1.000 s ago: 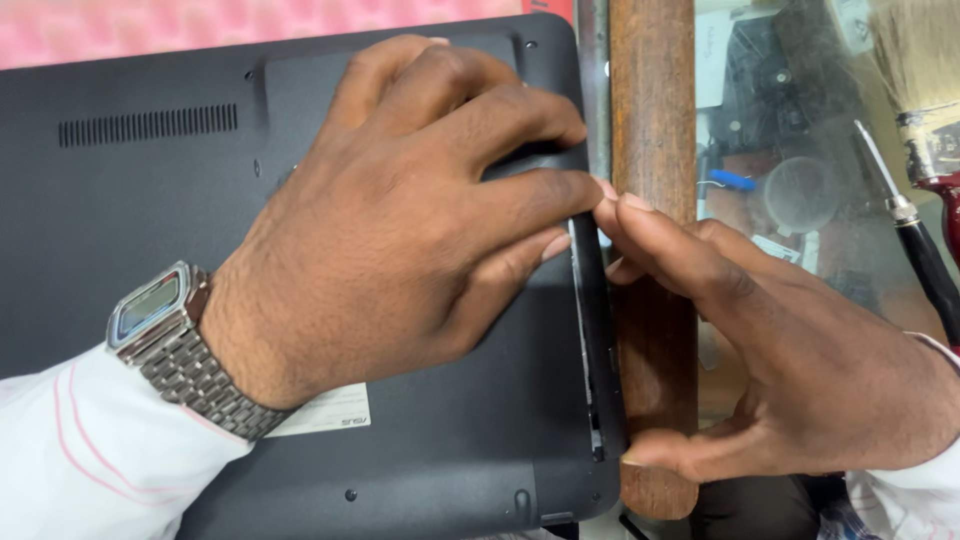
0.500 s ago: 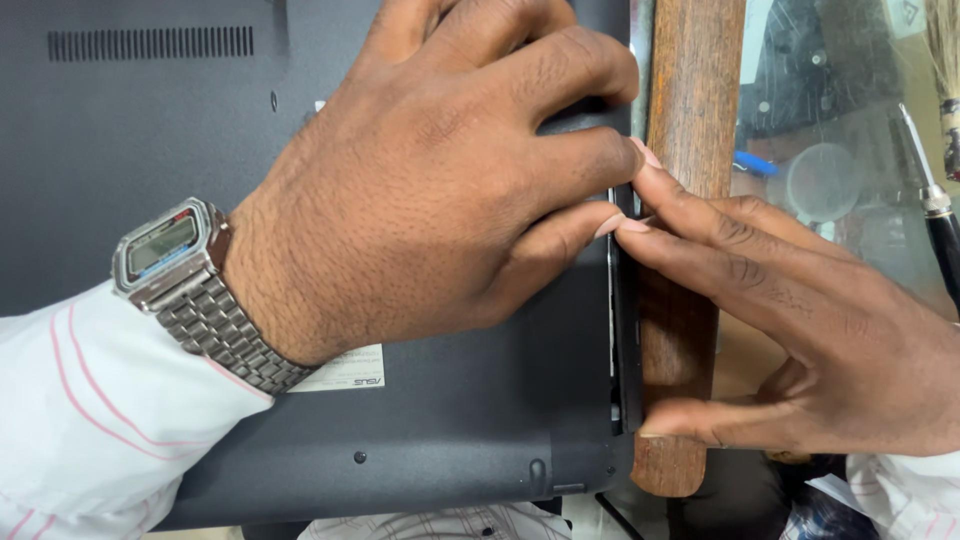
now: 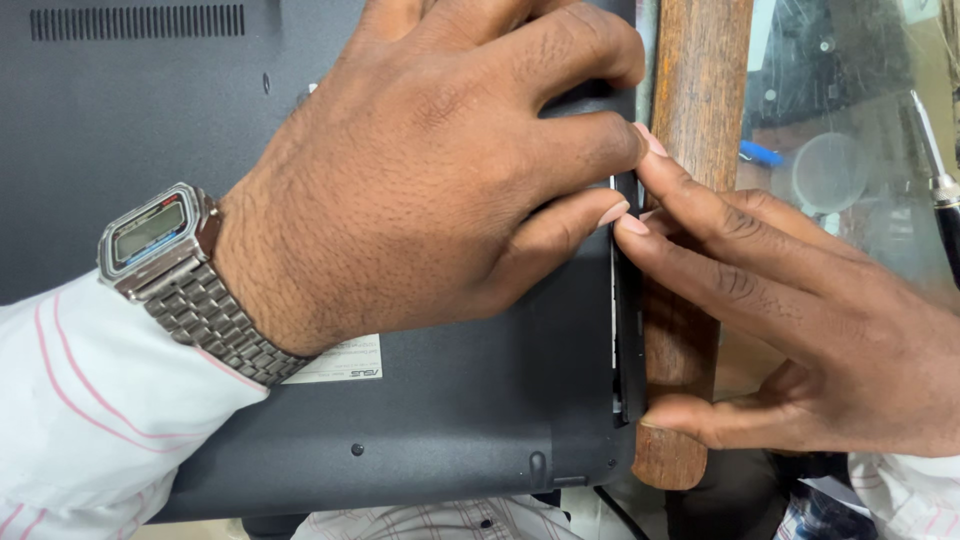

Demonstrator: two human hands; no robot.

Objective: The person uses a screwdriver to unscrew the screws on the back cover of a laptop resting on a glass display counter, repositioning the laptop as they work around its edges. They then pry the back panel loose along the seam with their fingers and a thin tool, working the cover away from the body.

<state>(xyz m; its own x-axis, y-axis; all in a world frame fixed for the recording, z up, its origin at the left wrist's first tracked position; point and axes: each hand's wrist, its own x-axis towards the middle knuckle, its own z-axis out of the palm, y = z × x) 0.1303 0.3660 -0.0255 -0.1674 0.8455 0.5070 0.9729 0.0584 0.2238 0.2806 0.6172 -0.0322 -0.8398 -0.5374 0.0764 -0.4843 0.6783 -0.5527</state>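
A dark grey laptop (image 3: pixel 430 420) lies upside down, its underside filling most of the view from the left edge to just right of the middle. Along its right side a narrow seam (image 3: pixel 612 330) shows pale between the bottom cover and the body.

The left hand (image 3: pixel 420 190) lies spread flat on the bottom cover, palm down, grasping nothing; its fingertips (image 3: pixel 612 214) reach the right edge at the seam. The right hand (image 3: pixel 800 330) comes in from the right, also holding nothing: its fingers are stretched out with the tips pressed against the laptop's edge, touching the tips of the left hand, while its thumb (image 3: pixel 690 415) presses the same edge lower down, near the corner.

A white rectangular label (image 3: pixel 345 362) is stuck on the cover just below the left wrist, partly hidden by it. A row of vent slots (image 3: pixel 137 21) runs along the top left of the cover, and a small screw hole (image 3: pixel 357 449) sits near the lower edge. The left wrist carries a silver metal digital watch (image 3: pixel 165 250) with a link band, next to a white sleeve (image 3: pixel 90 410) with thin pink stripes.

Just beside the laptop's right edge runs a brown wooden strip (image 3: pixel 700 120), upright in the view, under the right hand's fingers. Beyond it is a glass desk (image 3: pixel 880 230) top, through which a blue object (image 3: pixel 765 154) and a round pale shape show dimly. A tool with a dark handle and metal tip (image 3: pixel 940 200) lies at the far right.
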